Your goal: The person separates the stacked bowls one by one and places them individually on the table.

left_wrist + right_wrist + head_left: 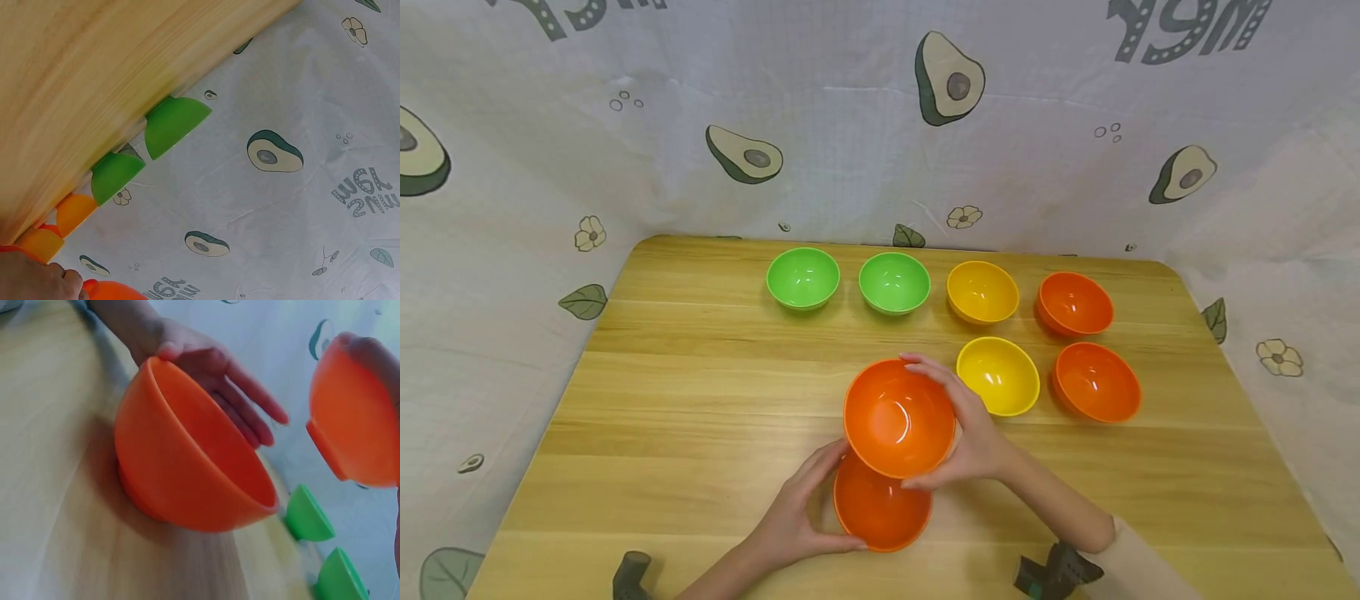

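My right hand [973,437] holds an orange bowl [891,417] by its right side, thumb at the near edge and fingers at the far edge. Lower and closer to me, a second orange bowl [883,512] stands on the table, partly covered by the raised one. Around its left side lies my left hand [797,517]. In the right wrist view, the left thumb touches the rim of the standing bowl [169,456], and the other fingers stretch out fairly straight beyond it. The raised bowl [353,419] is apart from it there.
Two green bowls [803,279], two yellow bowls [997,377] and two more orange bowls [1096,382] stand on the wooden table [700,400] toward the back and right. A patterned cloth [850,100] hangs behind. Dark objects [631,575] lie near the front edge.
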Motion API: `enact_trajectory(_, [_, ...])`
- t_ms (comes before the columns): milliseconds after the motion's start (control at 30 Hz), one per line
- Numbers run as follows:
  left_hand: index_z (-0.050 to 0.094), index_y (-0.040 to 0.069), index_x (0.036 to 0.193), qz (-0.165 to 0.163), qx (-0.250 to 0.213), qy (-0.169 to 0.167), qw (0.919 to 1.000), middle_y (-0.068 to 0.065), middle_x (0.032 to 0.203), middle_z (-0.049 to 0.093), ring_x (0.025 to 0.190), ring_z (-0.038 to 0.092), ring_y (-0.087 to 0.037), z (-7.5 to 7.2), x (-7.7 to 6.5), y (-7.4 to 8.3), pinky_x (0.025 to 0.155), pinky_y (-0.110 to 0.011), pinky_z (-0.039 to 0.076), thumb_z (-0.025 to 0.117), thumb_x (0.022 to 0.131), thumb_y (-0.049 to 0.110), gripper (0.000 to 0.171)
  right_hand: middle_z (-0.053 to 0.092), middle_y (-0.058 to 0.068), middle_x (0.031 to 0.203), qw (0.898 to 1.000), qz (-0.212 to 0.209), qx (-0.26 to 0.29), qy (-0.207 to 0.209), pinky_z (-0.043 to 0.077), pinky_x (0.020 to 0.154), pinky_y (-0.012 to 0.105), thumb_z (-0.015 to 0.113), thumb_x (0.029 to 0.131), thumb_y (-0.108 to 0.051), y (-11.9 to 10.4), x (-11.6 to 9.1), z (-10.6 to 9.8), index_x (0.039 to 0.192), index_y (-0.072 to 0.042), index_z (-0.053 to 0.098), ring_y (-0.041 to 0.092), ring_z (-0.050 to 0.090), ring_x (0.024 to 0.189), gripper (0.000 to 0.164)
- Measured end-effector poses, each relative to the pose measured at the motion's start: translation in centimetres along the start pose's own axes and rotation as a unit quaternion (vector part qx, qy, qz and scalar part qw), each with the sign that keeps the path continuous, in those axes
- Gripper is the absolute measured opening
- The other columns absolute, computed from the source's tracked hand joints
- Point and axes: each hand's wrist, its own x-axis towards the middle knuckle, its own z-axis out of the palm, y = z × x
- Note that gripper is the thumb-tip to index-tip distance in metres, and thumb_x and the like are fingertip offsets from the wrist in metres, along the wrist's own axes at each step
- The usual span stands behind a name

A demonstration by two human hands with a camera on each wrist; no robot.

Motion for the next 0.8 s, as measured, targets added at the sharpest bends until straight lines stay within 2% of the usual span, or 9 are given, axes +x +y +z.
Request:
enact_trajectory(100, [0.031,0.001,0.139,-0.015,0.011,-0.005,0.9998,-0.011,0.138,0.04,0.125,0.042,-0.021,-0.1,0.0,0.2,0.102,-0.034,0.039,0.086,0.057,0.03,0.103,0.042,0.027,0.129,1.0,0.024,-0.016,0.008,0.036,0.104,0.026,0.086,0.054,-0.038,0.8,0.3,0.0,0.122,0.014,0.038,0.027,0.043,0.122,0.098])
enact_trajectory(200, [0.032,0.002,0.139,-0.025,0.01,-0.01,0.9996,-0.012,0.138,0.04,0.127,0.04,-0.02,-0.1,0.0,0.3,0.101,-0.037,0.04,0.084,0.059,0.032,0.1,0.042,0.026,0.131,0.998,0.06,-0.031,0.018,0.036,0.104,0.028,0.09,0.046,-0.021,1.8,0.6,0.1,0.124,0.012,0.037,0.03,0.043,0.121,0.1])
enact_trajectory(333, [0.032,0.002,0.139,-0.025,0.001,-0.011,0.9996,-0.015,0.138,0.04,0.127,0.04,-0.019,-0.2,0.0,0.4,0.1,-0.037,0.04,0.084,0.06,0.032,0.099,0.041,0.025,0.132,0.993,0.105,-0.04,0.03,0.038,0.103,0.039,0.089,0.041,-0.004,2.9,1.1,0.5,0.126,0.011,0.037,0.034,0.043,0.12,0.101])
enact_trajectory(467, [0.032,0.001,0.139,-0.02,-0.001,-0.01,0.9998,-0.016,0.137,0.041,0.127,0.04,-0.02,-0.2,0.0,0.3,0.1,-0.036,0.04,0.084,0.06,0.032,0.099,0.04,0.025,0.133,0.989,0.131,-0.047,0.04,0.038,0.1,0.049,0.088,0.043,-0.005,3.8,1.4,1.0,0.126,0.01,0.037,0.035,0.042,0.121,0.098])
enact_trajectory(800, [0.032,-0.001,0.138,-0.038,-0.01,-0.018,0.9991,-0.016,0.137,0.041,0.126,0.041,-0.019,-0.1,0.0,0.3,0.104,-0.034,0.037,0.084,0.06,0.032,0.099,0.042,0.02,0.132,0.983,0.171,-0.059,0.043,0.036,0.102,0.048,0.088,0.049,-0.01,5.1,1.5,1.9,0.131,0.007,0.034,0.032,0.042,0.12,0.1])
